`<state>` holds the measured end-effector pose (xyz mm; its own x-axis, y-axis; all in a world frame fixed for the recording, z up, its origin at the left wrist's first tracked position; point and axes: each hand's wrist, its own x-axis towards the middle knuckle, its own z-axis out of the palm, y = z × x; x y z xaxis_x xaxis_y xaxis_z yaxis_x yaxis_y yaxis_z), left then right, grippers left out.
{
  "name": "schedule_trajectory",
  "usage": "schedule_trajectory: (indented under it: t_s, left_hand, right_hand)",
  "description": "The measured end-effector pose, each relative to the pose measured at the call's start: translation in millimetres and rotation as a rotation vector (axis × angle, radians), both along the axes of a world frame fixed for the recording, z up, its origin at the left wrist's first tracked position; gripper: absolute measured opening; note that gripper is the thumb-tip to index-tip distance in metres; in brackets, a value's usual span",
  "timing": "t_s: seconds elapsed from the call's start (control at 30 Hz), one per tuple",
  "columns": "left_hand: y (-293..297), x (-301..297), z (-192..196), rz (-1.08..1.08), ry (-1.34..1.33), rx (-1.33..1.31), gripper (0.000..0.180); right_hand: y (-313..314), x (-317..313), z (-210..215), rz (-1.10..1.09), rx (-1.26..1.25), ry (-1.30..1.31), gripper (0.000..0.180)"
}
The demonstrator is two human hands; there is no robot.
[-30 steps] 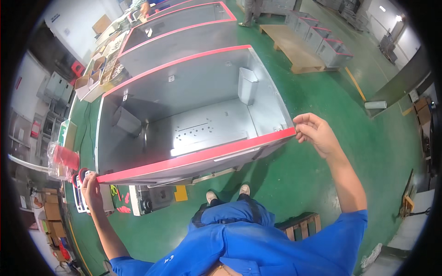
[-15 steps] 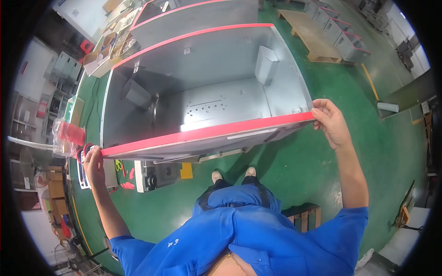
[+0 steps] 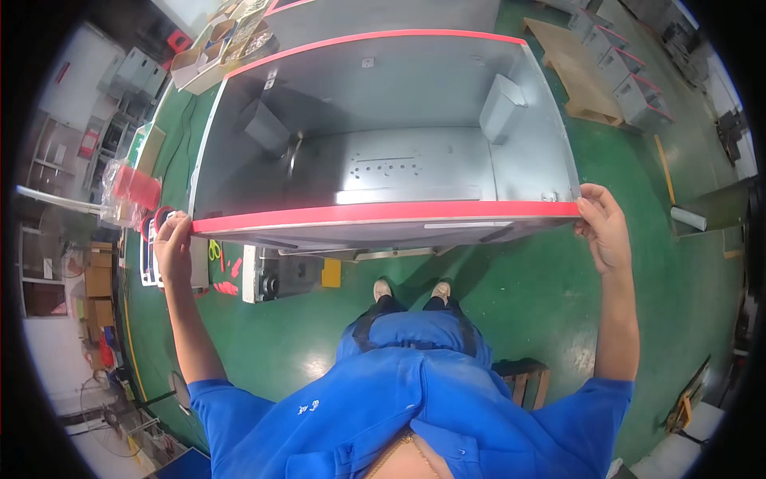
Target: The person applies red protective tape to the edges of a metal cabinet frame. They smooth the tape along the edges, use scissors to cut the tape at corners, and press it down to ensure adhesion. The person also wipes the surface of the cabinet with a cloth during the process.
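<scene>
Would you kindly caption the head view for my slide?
Left hand and right hand at the near corners of a red-edged box.

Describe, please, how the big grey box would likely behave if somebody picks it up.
The box is probably stiff: its metal-looking walls stand straight. Being hollow, it may be light for its size, and perhaps slippery, given the smooth, shiny surfaces inside.

Glossy green floor (image 3: 519,319), pale light patches (image 3: 317,365) reflected; yellow floor line (image 3: 665,168) at right. White wall (image 3: 68,94), upper left. Cardboard boxes (image 3: 100,277) stacked at left. Wooden pallet (image 3: 568,68), upper right.
</scene>
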<state>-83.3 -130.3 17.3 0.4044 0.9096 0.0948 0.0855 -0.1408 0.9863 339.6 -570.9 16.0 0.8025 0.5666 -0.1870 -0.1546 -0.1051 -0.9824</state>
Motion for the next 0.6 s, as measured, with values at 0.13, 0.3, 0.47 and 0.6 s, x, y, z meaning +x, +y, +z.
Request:
schedule_trajectory:
  t_s: [0.13,0.3,0.47,0.6]
  left_hand:
    - [-0.2,-1.2,-2.6,0.016,-0.031,-0.005,0.004]
    - [-5.2,2.2,0.5,0.048,0.002,0.0,0.004]
    - [1.6,-4.9,-5.8,0.0,-0.009,0.022,0.003]
    - [-4.1,0.2,-0.4,-0.016,0.011,0.02,0.004]
  right_hand:
    - [0.1,-0.1,-2.6,-0.006,0.006,0.006,0.028]
    - [0.8,-1.1,-2.1,-0.01,0.008,-0.004,0.027]
    - [1.3,-1.0,-3.5,-0.002,0.02,-0.007,0.025]
    - [-2.3,1.1,-7.1,-0.013,0.0,-0.056,0.024]
